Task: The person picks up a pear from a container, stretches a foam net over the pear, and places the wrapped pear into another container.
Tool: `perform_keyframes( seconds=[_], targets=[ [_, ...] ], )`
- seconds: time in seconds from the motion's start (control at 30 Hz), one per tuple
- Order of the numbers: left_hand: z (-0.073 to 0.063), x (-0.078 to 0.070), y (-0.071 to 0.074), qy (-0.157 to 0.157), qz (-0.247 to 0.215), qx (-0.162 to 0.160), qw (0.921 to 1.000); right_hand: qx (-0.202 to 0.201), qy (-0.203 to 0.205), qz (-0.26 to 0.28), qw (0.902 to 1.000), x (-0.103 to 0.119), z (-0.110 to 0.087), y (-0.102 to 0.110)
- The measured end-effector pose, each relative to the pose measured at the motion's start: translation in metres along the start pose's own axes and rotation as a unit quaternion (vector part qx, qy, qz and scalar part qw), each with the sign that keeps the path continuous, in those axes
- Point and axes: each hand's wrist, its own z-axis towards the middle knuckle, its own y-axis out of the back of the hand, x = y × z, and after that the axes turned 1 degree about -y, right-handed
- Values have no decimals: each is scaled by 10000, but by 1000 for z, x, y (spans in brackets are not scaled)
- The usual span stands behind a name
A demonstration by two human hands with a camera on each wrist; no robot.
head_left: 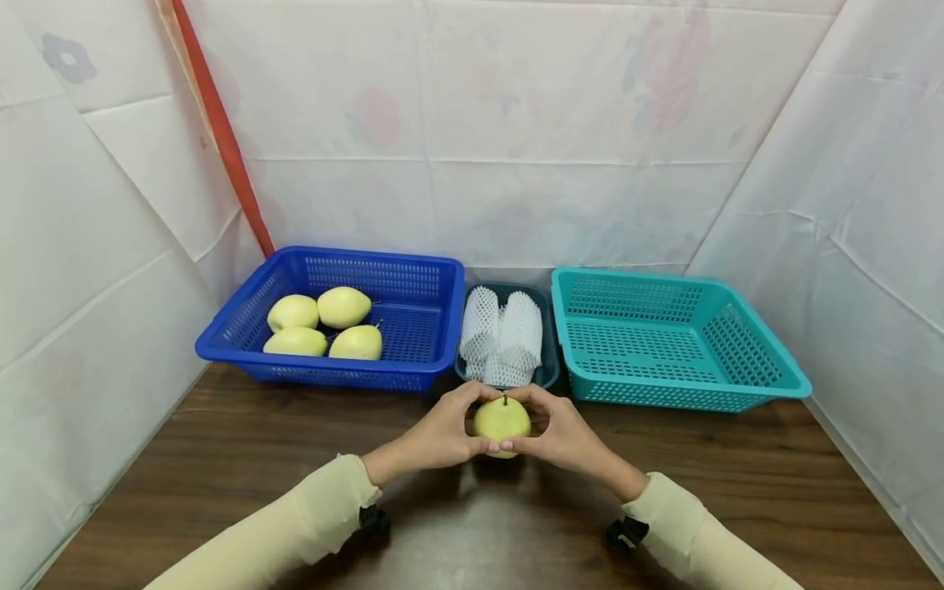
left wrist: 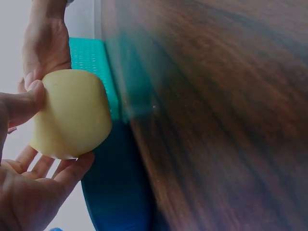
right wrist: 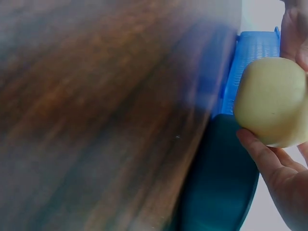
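Note:
A yellow-green pear (head_left: 501,419), its dark stem up, is held between both hands in front of the small dark basket. My left hand (head_left: 444,430) curls its fingers and thumb around the pear's left side. The right hand (head_left: 562,434) grips the opposite side, and the two thumbs almost meet at the front. In the left wrist view the pear (left wrist: 72,115) hangs above the table's surface. From the right wrist, fingers (right wrist: 262,154) show beneath the pear (right wrist: 272,101). White foam net sleeves (head_left: 522,328) lie just beyond the hands.
At the left, a blue basket (head_left: 335,375) contains several pears (head_left: 344,307). A small dark teal basket (head_left: 548,360) bears the sleeves. To the right stands a turquoise basket (head_left: 634,344). White sheeting (head_left: 472,205) hangs behind the brown wooden table (head_left: 243,442).

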Motion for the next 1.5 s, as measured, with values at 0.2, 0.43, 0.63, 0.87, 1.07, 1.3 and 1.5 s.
perform_keyframes(
  seconds=[0.2,0.43,0.63,0.87,1.07,1.3,1.5],
  targets=[
    [-3,3,-5,90,37,68,9999,-32,-84,-115,9999,-5,-3,-4],
    [-7,9,-9,177,81,180,9996,99,-41,-98,9999,-14,-6,-9],
    [-10,12,-11,114,18,267,9996,164,-42,-96,9998,-40,-6,-15],
    [-10,12,-10,179,-48,263,9995,433,-100,-257,9987,-46,-3,-12],
    [-10,13,-10,181,-33,271,9995,796,-120,-760,9939,-42,1,-6],
    [-12,14,-10,100,-17,278,9996,855,-207,-770,9931,-23,12,10],
    [-13,17,-11,41,8,227,9997,173,475,-2211,9739,-4,35,34]
  ],
)
